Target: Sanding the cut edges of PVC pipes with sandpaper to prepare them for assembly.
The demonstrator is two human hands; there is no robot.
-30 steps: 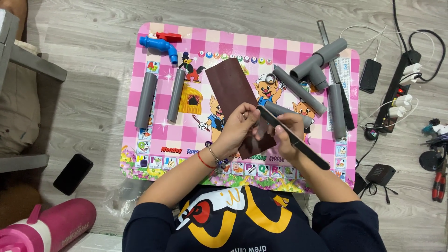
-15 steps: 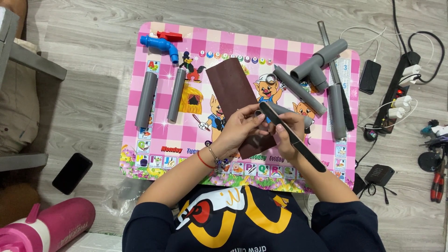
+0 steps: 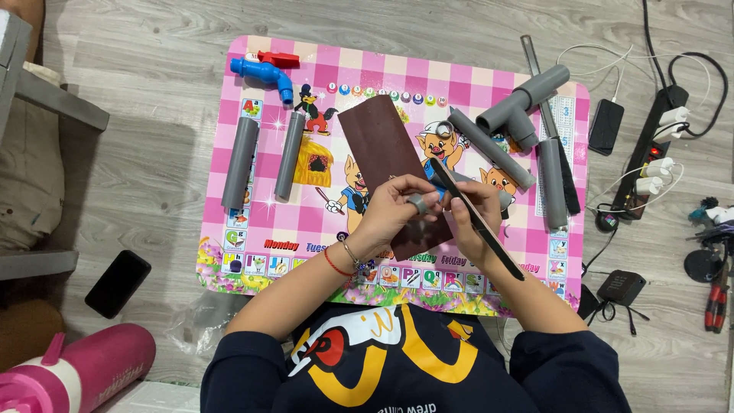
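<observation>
While gripped, file (image 3: 478, 219) pointing up-left

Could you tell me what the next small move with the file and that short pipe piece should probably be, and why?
Probably another short stroke of the flat file along the rim of the short grey pipe piece. The left hand pinches the piece over the brown sheet, and the right hand holds the file slanted with its tip near the piece, so both seem set for filing.
</observation>
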